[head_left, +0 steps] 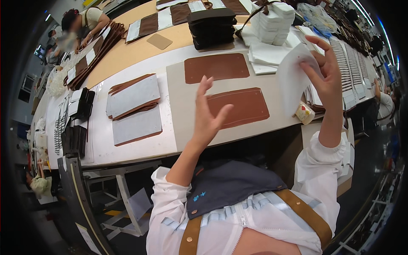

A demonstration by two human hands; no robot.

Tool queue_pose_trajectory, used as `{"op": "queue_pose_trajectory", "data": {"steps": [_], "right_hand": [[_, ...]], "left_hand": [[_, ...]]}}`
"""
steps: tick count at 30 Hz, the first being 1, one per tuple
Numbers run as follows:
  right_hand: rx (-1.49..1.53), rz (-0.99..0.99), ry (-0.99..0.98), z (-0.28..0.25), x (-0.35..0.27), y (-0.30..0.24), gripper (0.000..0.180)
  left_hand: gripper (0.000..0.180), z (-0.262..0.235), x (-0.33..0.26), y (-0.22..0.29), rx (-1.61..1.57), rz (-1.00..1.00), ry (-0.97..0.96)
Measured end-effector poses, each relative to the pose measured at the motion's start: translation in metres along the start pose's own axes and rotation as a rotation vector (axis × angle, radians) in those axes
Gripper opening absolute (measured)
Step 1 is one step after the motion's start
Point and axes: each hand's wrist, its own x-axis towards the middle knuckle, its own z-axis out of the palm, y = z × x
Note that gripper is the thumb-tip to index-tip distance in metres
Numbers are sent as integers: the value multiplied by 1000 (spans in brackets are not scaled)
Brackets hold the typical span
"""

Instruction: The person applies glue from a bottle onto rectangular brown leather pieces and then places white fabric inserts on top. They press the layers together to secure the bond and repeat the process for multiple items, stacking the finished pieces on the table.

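My right hand (326, 73) is raised at the right, with thumb and fingers pinching a thin white sheet (292, 83) that hangs curved. My left hand (207, 117) holds nothing; its fingers and thumb are spread over the near one of two brown panels. This near brown panel (244, 107) lies flat on a grey board (176, 80) and is partly covered by that hand. Behind it, the far brown panel (217, 68) lies flat on the same board. Small holes show near the panels' corners.
Brown panels with white sheets on them (134, 95) lie stacked at the left. Black pieces (211, 27) and folded white pieces (274, 23) are piled at the back. A small cup (304, 112) sits near the right front edge. Another person (87, 23) leans over the table at far left.
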Motion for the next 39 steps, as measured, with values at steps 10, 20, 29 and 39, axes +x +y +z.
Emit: {"op": "queue_pose_trajectory", "data": {"steps": [10, 20, 29, 39], "right_hand": [[202, 100, -94, -8, -25, -41, 51], [197, 414, 91, -7, -71, 52, 18], [346, 581, 71, 63, -117, 117, 16], [347, 648, 25, 71, -124, 129, 17]], "left_hand": [[81, 67, -12, -12, -913, -557, -733], [31, 1, -12, -3, -616, -510, 116], [39, -11, -44, -49, -243, -481, 212], [55, -23, -54, -36, 105, -423, 68]]}}
